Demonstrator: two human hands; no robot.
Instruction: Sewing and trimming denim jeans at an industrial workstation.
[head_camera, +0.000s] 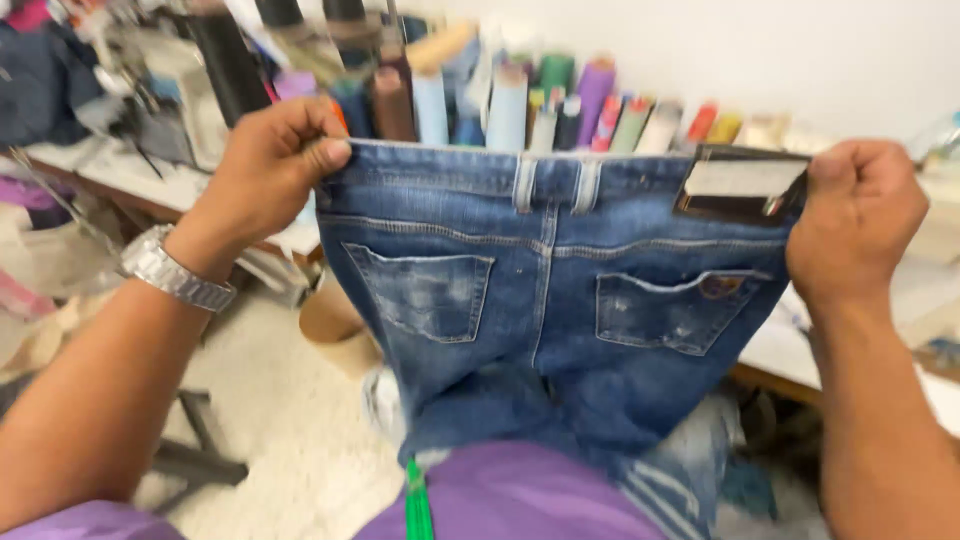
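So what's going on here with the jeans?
A person is holding up a pair of blue jeans by the waistband, back side facing them, stretched flat between both hands. The left hand, with a metal wristwatch on that wrist, grips one end of the waistband; the right hand grips the other end, next to a dark label patch. Behind the jeans, a row of coloured thread cones stands on a table, and a sewing machine sits at the upper left.
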